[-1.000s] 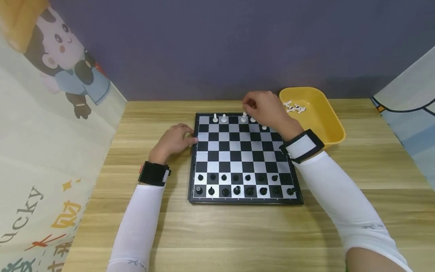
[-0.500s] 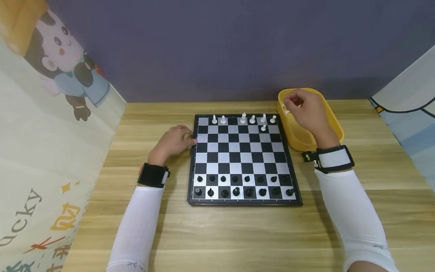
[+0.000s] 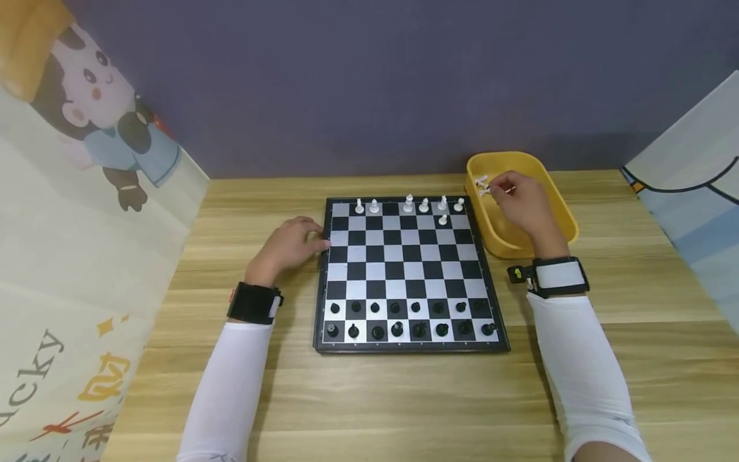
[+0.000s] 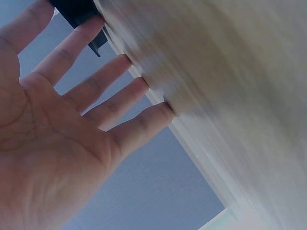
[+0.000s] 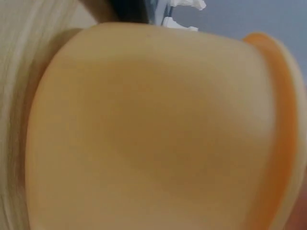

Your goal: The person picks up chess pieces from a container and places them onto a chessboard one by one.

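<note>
In the head view, a chessboard (image 3: 404, 264) lies on the table with black chess pieces (image 3: 396, 328) in two rows along its near side. Several white chess pieces (image 3: 408, 204) stand along the far side, with one pawn (image 3: 442, 220) a row closer. My left hand (image 3: 288, 247) rests at the board's left edge, thumb touching the frame; its fingers (image 4: 139, 127) are spread and extended in the left wrist view. Over the yellow bin (image 3: 568, 215), my right hand (image 3: 524, 204) pinches a small white chess piece (image 3: 510, 189), mostly hidden by the fingers.
More white chess pieces (image 3: 481, 182) lie at the bin's far left corner. The bin's outer wall (image 5: 153, 134) fills most of the right wrist view. A dark wall (image 3: 369, 90) rises behind the table, and a printed cloth (image 3: 86, 224) hangs at the left.
My right hand has moved right from above the board's far side to the bin, and its fingers have since dipped lower inside. The left hand has stayed at the board's edge.
</note>
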The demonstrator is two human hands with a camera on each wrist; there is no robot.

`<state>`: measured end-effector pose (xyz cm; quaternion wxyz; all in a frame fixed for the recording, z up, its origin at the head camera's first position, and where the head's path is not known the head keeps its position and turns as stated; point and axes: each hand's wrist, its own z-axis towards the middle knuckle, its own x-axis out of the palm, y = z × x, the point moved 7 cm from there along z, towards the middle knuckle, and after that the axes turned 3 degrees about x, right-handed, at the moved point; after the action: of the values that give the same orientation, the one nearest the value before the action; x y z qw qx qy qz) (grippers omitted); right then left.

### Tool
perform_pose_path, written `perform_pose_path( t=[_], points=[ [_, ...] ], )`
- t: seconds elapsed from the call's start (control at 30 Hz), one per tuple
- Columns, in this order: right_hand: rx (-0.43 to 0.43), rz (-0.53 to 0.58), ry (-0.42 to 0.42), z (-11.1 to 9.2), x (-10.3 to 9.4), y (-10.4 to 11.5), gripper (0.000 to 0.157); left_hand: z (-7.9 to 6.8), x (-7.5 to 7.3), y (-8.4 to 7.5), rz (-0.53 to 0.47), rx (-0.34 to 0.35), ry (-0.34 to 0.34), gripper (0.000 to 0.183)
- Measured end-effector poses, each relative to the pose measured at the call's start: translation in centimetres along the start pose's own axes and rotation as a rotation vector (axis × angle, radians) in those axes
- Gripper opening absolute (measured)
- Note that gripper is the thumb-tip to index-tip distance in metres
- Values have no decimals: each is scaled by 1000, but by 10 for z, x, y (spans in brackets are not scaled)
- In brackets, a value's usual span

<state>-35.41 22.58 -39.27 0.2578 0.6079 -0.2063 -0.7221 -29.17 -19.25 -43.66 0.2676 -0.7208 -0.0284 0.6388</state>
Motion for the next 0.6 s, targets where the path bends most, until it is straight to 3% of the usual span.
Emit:
perform_pose_path(
  t=[0.27, 0.6],
  points=[
    [-15, -76, 177, 3, 15, -5, 33, -1, 1, 2, 7, 5, 11, 48],
    [-115, -129, 305, 3, 32, -3, 38, 4, 5, 2, 26, 22, -6, 50]
  ],
)
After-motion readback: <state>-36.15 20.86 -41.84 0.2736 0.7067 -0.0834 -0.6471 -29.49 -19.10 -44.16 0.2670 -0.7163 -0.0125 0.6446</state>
